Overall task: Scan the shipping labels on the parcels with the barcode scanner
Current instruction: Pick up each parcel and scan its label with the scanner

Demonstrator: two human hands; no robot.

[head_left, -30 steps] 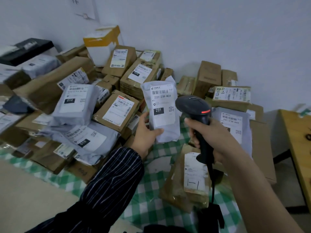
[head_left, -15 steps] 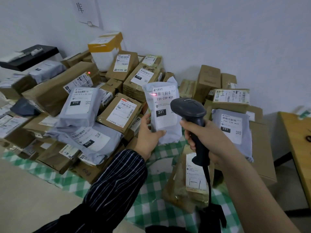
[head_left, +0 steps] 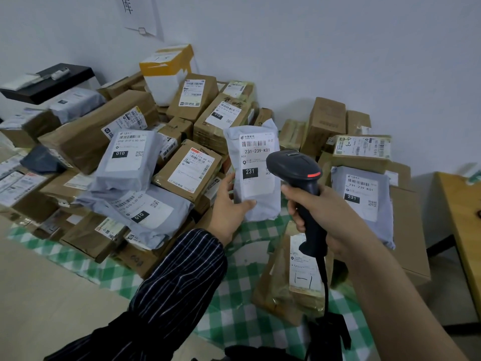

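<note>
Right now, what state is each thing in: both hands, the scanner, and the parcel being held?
Parcel: upright, label facing the scanner.
Scanner: pointed at the parcel's label, red light on.
Left hand: holds the parcel by its lower left edge.
Right hand: wrapped round the scanner.

A green-and-white checked cloth lies over a beige surface, which shows past the cloth's left edge. Beyond its right edge stands a wooden table (only partly in view). On the white wall hangs a paper sheet. A black shelf sits far left.
</note>
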